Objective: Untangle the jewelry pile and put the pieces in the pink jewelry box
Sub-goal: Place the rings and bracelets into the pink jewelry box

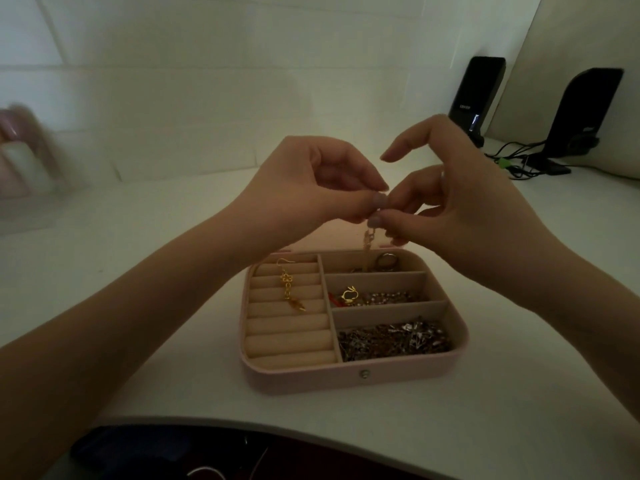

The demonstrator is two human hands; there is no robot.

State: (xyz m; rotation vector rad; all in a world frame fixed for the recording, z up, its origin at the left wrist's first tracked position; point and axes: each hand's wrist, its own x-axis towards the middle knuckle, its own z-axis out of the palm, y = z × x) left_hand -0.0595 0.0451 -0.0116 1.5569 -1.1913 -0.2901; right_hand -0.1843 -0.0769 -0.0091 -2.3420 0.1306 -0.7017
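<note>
The pink jewelry box (311, 381) lies open on the white table. Its ring rolls on the left carry a gold drop earring (289, 284). The top right compartment holds a silver ring (385, 261), the middle one a gold rabbit charm (349, 295) with a beaded chain (391, 297), the bottom one a heap of silver chain (394, 337). Above the box's back edge, my left hand (308, 188) and my right hand (450, 202) meet, both pinching a thin gold chain (367, 239) that hangs down into the top compartment.
Two black speakers (476, 95) (581, 116) with cables (512, 161) stand at the back right by the wall. A blurred pink and white object (24, 150) sits at the far left. The table's front edge (311, 422) curves near me, with dark items below it.
</note>
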